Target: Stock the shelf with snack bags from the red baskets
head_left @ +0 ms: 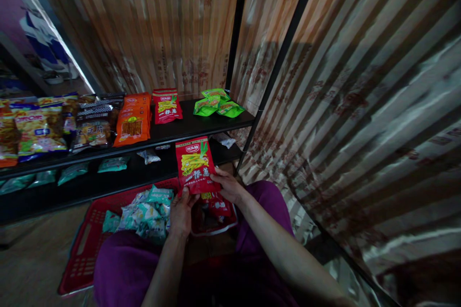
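Observation:
Both of my hands hold one red snack bag (196,165) with yellow sticks and a green onion printed on its front. My left hand (183,211) pinches its lower left corner, thumb in front. At the lower right edge, my right hand (227,184) grips it with the fingers partly hidden behind. Below the bag stands a small basket (213,231) between my knees, with more red bags (219,206) inside. On the upper shelf (187,127) a similar red bag (166,106) leans beside orange packets (132,120).
Green packets (218,104) lie at the shelf's right end. Dark potato-chip bags (94,124) and other snack bags (39,129) fill the left. A red crate (84,242) holds teal-and-white packets (146,213). A black shelf post (275,67) and corrugated sheeting (360,120) stand at right.

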